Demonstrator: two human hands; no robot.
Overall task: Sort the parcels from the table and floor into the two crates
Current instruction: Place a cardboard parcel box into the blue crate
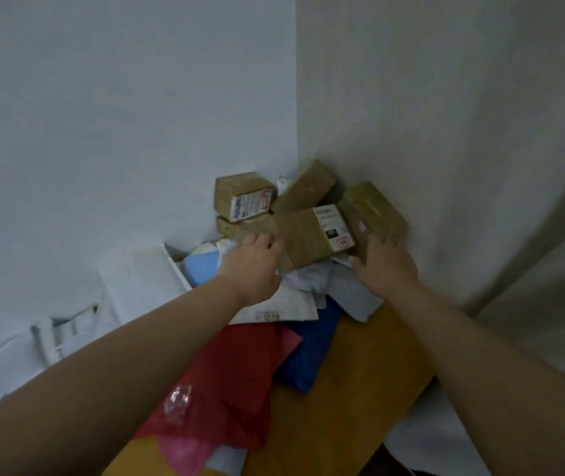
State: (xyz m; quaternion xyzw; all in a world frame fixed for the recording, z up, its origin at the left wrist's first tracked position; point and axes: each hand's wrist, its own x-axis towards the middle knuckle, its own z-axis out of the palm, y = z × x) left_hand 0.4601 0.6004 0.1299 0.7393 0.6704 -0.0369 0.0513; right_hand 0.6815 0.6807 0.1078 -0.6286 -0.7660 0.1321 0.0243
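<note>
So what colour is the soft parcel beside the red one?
Dark blue parcel, seen clearly in the head view.

Matt brown cardboard boxes [312, 231], glossy red plastic mailer [233, 383], smooth wooden table [353, 389].

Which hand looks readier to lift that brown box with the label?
Both flank the labelled cardboard box, but the left hand already touches its near corner; the right hand rests on the neighbouring box. Probably left.
</note>
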